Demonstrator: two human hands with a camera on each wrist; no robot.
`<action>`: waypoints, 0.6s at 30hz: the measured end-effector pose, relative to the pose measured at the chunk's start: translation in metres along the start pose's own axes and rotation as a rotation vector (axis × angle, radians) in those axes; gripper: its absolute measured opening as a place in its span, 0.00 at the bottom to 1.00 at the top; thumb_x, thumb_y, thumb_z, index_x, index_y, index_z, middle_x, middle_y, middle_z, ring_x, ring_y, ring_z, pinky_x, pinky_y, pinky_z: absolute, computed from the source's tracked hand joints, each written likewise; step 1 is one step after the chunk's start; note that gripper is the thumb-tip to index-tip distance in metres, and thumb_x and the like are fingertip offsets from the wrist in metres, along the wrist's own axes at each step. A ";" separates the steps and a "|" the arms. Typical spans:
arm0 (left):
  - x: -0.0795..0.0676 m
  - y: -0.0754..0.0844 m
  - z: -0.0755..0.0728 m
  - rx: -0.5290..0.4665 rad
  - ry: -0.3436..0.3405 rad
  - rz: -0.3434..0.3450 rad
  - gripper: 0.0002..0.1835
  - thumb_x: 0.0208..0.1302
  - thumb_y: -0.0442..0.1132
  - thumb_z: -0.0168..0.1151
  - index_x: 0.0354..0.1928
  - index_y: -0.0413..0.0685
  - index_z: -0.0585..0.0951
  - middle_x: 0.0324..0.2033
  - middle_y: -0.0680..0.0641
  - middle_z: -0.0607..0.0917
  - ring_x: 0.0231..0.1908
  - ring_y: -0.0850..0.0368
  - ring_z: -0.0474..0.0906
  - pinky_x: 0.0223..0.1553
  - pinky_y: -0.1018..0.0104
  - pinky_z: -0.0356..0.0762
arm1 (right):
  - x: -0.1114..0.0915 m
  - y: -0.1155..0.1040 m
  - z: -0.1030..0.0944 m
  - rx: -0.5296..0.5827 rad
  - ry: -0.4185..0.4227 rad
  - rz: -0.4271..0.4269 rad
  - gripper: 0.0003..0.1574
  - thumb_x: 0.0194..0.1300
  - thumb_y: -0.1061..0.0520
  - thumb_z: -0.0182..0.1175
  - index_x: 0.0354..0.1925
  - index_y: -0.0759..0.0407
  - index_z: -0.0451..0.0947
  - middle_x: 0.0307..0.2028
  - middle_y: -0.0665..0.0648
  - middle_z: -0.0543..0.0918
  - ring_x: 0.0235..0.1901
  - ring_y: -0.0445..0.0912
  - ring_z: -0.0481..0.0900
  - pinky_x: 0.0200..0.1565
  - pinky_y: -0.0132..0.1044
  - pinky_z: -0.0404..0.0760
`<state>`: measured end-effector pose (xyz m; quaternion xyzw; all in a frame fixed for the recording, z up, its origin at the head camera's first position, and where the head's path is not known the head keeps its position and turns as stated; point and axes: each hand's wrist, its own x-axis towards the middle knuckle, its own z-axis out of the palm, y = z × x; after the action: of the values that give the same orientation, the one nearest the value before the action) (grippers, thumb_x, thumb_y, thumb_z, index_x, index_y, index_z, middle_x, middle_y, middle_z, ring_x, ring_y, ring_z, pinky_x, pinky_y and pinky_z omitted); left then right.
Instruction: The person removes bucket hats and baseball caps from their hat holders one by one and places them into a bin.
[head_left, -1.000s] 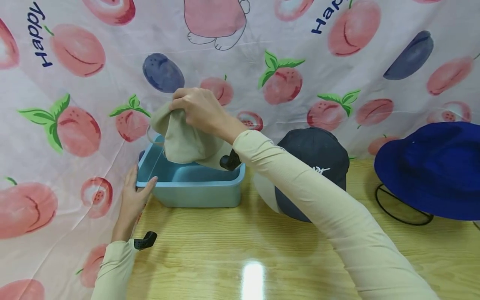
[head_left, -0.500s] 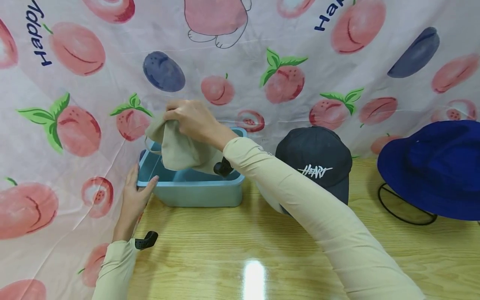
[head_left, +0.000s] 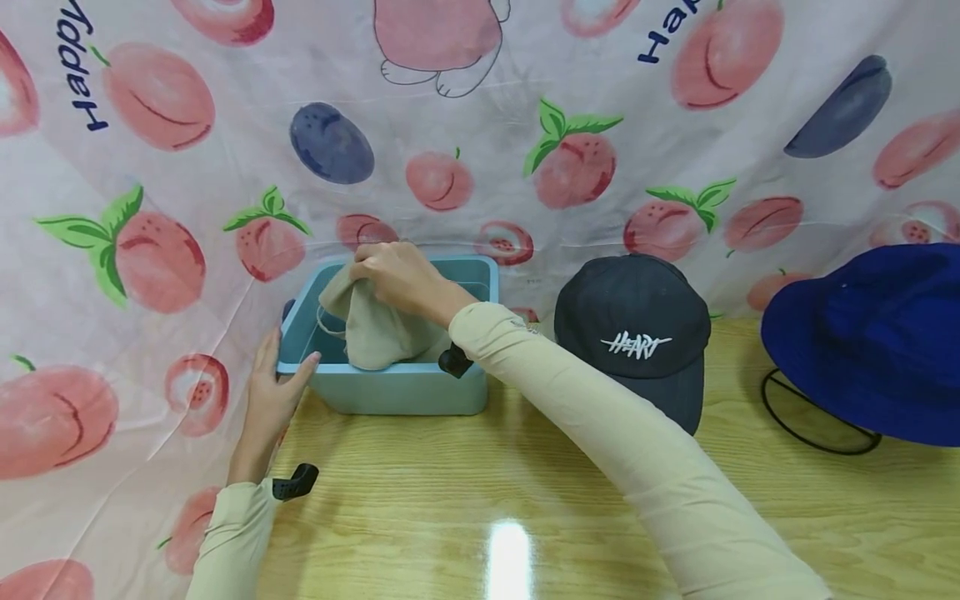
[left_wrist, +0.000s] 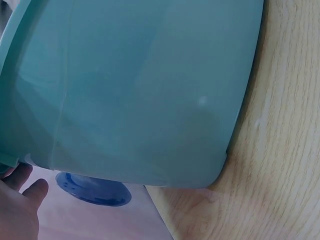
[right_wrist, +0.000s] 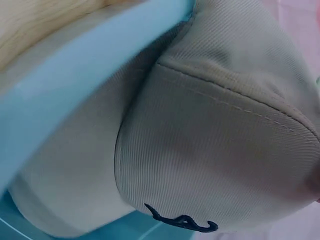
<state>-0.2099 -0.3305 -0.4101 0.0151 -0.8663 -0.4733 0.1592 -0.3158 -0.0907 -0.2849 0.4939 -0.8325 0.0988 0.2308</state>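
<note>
A beige baseball cap (head_left: 382,332) hangs crown-up in my right hand (head_left: 403,279), which pinches its top. Its lower part sits inside the light blue plastic bin (head_left: 397,392) and overlaps the near rim. In the right wrist view, the cap (right_wrist: 215,145) shows seams, dark stitched lettering and its brim against the bin wall (right_wrist: 90,75). My left hand (head_left: 272,400) lies at the bin's near left corner, fingers along the left side and thumb by the near rim. The left wrist view shows fingertips of that hand (left_wrist: 20,200) right at the rim of the bin (left_wrist: 145,90).
To the right of the bin, a dark cap (head_left: 633,325) with white "HEART" lettering stands on the wooden table (head_left: 420,500). Farther right lies a blue bucket hat (head_left: 877,350) with a black cord (head_left: 817,442). A fruit-print cloth (head_left: 465,125) hangs behind and at left.
My right hand has moved down with the beige cap, from above the bin to partly inside it. The dark cap's lettering has come into view. My left hand has stayed at the corner.
</note>
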 end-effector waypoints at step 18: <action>0.004 -0.005 0.003 -0.008 0.019 0.021 0.44 0.65 0.46 0.60 0.74 0.49 0.47 0.72 0.43 0.48 0.69 0.45 0.46 0.67 0.45 0.45 | -0.015 0.012 0.033 0.008 -0.142 0.188 0.20 0.64 0.71 0.48 0.42 0.56 0.84 0.38 0.57 0.81 0.41 0.50 0.78 0.41 0.40 0.78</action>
<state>-0.2154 -0.3317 -0.4151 0.0100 -0.8629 -0.4749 0.1725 -0.3302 -0.0863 -0.3201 0.4202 -0.8890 0.0882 0.1590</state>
